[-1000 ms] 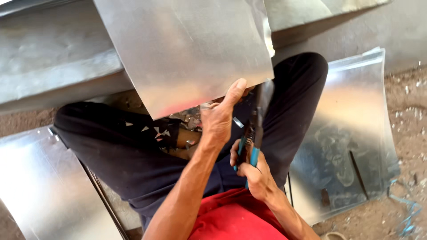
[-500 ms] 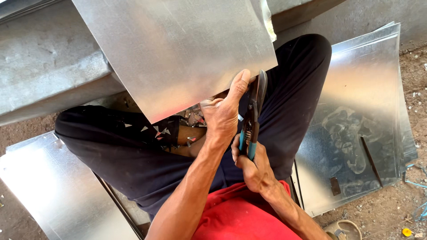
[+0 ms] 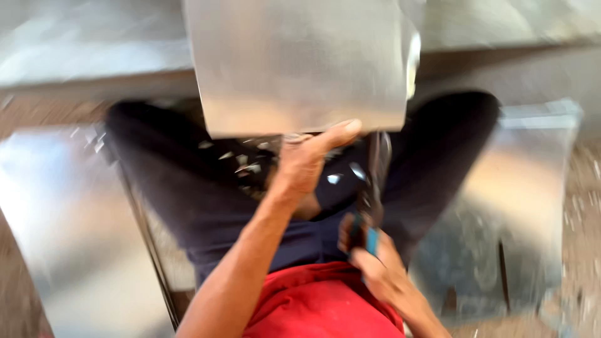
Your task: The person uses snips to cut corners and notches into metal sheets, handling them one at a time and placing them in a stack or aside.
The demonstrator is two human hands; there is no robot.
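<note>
- Head view, looking straight down, and it's pretty blurry right now, so small stuff is hard to read
- closest in, the right hand is wrapped tight around the blue-handled metal snips, blades pointing up toward the sheet's lower edge; can't tell if the blades are actually biting
- a bit further out, the left hand pinches the bottom edge of the flat grey galvanised steel sheet, thumb lying along the rim, so the two hands sit apart, each on its own thing
- sheet hangs over the lap in dark trousers, with little shiny offcuts scattered on the fabric
- my guess on handling: thin, light, a bit springy, slick face, sharp cut edges, so gripping close to the cut line like this looks sensible
- versus half a second back: the sheet looked tilted then, now its bottom edge runs about level, and the view has swung
- curved shiny metal panels lie on the ground either side
</note>
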